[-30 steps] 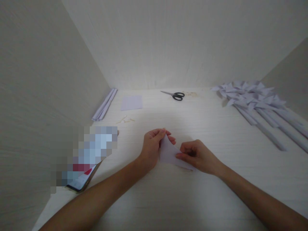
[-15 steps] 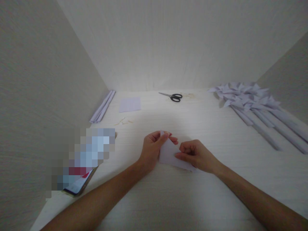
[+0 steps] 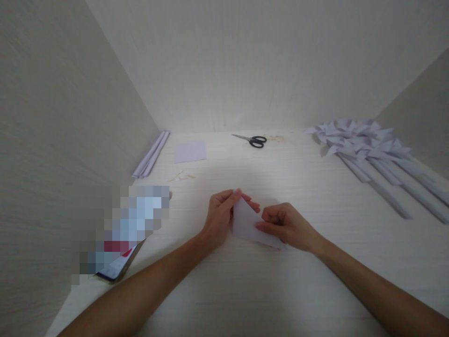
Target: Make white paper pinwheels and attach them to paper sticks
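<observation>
A small piece of white paper [image 3: 249, 225], with a slanting upper edge, is held between my two hands over the middle of the table. My left hand [image 3: 221, 213] pinches its upper left corner between thumb and fingers. At the paper's right side, my right hand [image 3: 289, 228] grips it with the thumb in front and the fingers curled. The paper's far side and the fingertips behind it are hidden.
Black-handled scissors [image 3: 255, 140] lie near the back wall, left of some scraps. A square paper sheet [image 3: 190, 152] and thin strips [image 3: 181, 176] are at the left, beside rolled paper sticks [image 3: 151, 154]. Paper pinwheels [image 3: 361, 140] are piled right. A partly blurred phone [image 3: 117, 267] is front left.
My left thumb has moved slightly up along the paper's corner. The right hand keeps its grip almost unmoved. The whole view has shifted a little.
</observation>
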Available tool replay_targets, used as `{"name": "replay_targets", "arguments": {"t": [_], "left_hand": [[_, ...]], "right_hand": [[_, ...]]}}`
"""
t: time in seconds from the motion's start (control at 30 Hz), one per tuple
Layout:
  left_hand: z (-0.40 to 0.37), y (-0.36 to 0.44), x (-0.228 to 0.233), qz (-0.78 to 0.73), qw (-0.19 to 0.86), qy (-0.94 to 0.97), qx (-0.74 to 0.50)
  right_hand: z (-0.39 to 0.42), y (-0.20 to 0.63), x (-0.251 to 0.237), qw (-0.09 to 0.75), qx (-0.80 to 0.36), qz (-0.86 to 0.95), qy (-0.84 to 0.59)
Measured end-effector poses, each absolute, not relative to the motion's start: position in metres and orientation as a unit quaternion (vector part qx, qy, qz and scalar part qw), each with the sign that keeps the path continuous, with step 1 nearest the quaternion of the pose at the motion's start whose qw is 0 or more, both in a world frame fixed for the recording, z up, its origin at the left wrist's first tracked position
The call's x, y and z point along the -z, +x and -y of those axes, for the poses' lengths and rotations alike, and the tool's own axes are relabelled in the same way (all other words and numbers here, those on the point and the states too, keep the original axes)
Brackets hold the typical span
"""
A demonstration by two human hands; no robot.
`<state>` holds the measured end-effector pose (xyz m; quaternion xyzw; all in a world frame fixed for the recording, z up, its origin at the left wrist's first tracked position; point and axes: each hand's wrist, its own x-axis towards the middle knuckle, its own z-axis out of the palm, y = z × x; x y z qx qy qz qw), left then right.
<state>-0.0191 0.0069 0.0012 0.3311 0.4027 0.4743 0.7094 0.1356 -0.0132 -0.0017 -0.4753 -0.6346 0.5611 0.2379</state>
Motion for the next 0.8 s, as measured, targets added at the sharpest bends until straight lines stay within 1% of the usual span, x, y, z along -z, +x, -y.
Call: {"name": "replay_targets", "arguments": {"t": [0.17, 0.3, 0.43, 0.6, 0.7, 0.8], "left_hand": [[-0.009, -0.020, -0.001, -0.419, 0.697, 0.321, -0.486], [-0.010, -0.020, 0.000, -0.393, 0.694, 0.358, -0.486], [-0.009, -0.020, 0.004, -0.420, 0.666, 0.407, -0.462], [-0.007, -0.019, 0.006, -0.451, 0.637, 0.446, -0.437], [-0.003, -0.017, 0.003, -0.437, 0.594, 0.521, -0.431], [0.001, -0.014, 0.002, -0.420, 0.575, 0.565, -0.416]], "right_hand": [[0.014, 0.135, 0.000, 0.228, -0.547, 0.644, -0.483], [0.013, 0.136, -0.001, 0.229, -0.566, 0.629, -0.482], [0.013, 0.136, 0.001, 0.232, -0.570, 0.631, -0.472], [0.013, 0.133, 0.002, 0.240, -0.551, 0.655, -0.458], [0.012, 0.130, 0.003, 0.262, -0.525, 0.665, -0.462], [0.012, 0.127, 0.005, 0.286, -0.483, 0.685, -0.464]]}}
